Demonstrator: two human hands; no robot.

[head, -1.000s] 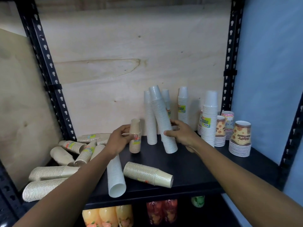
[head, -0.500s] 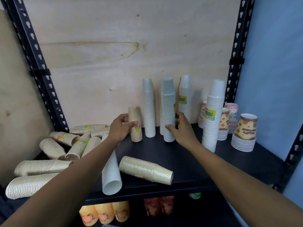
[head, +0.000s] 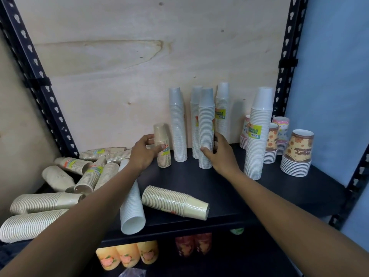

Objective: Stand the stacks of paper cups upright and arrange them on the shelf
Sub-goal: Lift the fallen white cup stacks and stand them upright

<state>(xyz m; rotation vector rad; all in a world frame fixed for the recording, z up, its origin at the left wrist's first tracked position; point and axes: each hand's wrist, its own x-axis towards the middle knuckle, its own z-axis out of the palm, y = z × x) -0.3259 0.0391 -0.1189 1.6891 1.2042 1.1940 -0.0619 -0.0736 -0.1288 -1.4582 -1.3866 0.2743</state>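
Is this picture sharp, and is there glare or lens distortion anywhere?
Head view: lighting is soft and even, shadows faint; the left shelf post slants outward, wide-angle distortion; the white stack held by the right hand is sharp; the wrapped, lying beige stack shows slight glare.

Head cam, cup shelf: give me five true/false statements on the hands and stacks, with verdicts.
1. The left hand holds a short tan stack that stands upright. True.
2. The right hand grips a tall white stack that lies on its side. False: that stack stands upright on the shelf.
3. A fallen white stack lies near the shelf's front edge, open end toward the camera. True.
4. Every tan stack is upright. False: a fallen tan stack lies at the front.
5. The printed cups at the right lie tipped over. False: they stand, rims down.
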